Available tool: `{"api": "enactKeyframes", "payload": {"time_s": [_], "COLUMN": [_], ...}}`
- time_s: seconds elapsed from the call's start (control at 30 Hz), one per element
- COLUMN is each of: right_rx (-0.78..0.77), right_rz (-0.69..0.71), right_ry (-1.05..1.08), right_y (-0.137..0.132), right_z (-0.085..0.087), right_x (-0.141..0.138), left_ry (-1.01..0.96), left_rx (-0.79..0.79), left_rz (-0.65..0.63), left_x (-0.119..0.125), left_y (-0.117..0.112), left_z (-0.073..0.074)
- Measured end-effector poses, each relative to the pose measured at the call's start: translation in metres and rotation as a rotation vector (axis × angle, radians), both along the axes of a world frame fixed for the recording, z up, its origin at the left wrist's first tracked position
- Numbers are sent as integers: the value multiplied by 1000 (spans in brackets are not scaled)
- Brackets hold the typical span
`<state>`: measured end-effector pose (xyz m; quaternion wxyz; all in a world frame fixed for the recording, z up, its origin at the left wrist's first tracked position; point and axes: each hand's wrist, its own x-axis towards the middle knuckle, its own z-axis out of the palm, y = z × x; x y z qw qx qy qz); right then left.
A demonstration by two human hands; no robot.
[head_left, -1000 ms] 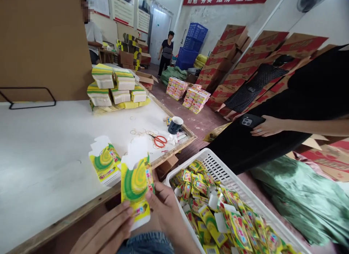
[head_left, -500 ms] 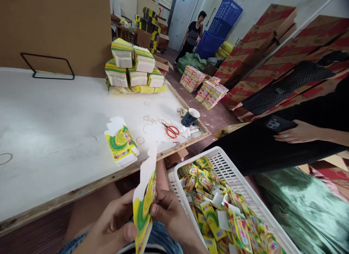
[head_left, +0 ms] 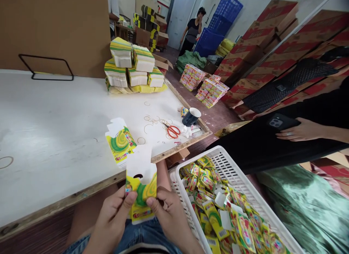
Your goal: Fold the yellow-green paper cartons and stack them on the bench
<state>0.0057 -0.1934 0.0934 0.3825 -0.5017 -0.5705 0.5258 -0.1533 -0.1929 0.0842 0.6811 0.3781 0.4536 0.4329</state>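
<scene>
Both my hands hold one small yellow-and-green carton [head_left: 141, 190] over my lap, its white top flaps standing up and open. My left hand [head_left: 111, 219] pinches its left edge and my right hand [head_left: 170, 217] pinches its right edge. Just beyond, near the edge of the white table [head_left: 54, 137], lies a small stack of flat cartons [head_left: 120, 143] of the same print. To my right stands a white plastic basket [head_left: 218, 161] filled with several yellow sachets [head_left: 223, 217].
Bundled flat cartons [head_left: 133, 70] are piled at the table's far side. Red scissors [head_left: 172, 130], rubber bands and a dark mug [head_left: 191, 116] lie near its right corner. A person in black holding a phone [head_left: 280, 121] stands at right. Brown boxes line the wall.
The carton has turned from edge-on to facing me and its top flaps have come open. My hands stay on its two sides.
</scene>
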Motion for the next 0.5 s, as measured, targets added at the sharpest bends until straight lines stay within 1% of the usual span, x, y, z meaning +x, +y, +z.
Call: {"api": "enactKeyframes", "payload": {"time_s": [0.13, 0.23, 0.3, 0.37, 0.5], "right_rx": [67, 155, 181, 140, 35], "right_rz": [-59, -75, -58, -49, -90], "right_ry": [-69, -234, -321, -269, 86], "right_y": [0, 3, 5, 5, 7], "right_z": [-2, -2, -3, -5, -4], "right_x": [-2, 1, 3, 5, 6], "left_ry": [66, 215, 321, 359, 269], "left_rx": [2, 82, 130, 140, 92], "left_rz": [84, 189, 202, 156, 34], "left_x": [2, 3, 2, 1, 4], "left_y": [0, 1, 2, 3, 2], "left_z": [-5, -6, -6, -7, -5]}}
